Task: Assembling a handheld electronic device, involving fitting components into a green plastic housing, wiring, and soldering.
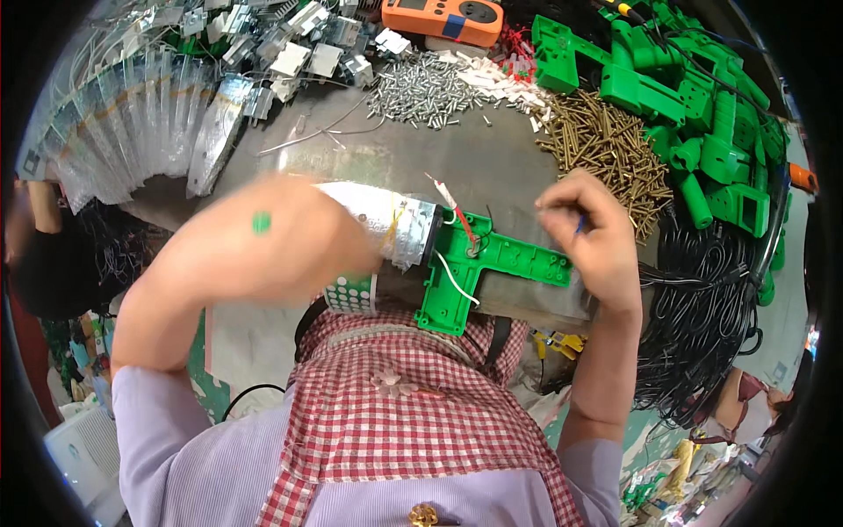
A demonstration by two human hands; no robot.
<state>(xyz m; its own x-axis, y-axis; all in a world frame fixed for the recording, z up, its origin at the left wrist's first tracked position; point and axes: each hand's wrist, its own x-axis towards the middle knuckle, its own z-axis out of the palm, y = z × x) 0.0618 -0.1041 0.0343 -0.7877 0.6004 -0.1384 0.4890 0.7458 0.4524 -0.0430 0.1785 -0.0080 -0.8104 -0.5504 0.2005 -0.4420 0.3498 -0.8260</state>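
One uncovered green casing half (522, 258) lies at the tabletop's (338, 158) near edge, between the left hand (303, 237) and right hand (606, 241), one silver tube (373, 204) at its left end. Tube placement looks done; one red wire (463, 224), at least one white wire (457, 281) and the cover seem left. The left hand's blur hides its grip; the right curls, thumb near fingers, any hold unclear. Brass screws (606, 145) are uncountable.

Grey worktable (413, 158), littered green floor (209, 397)
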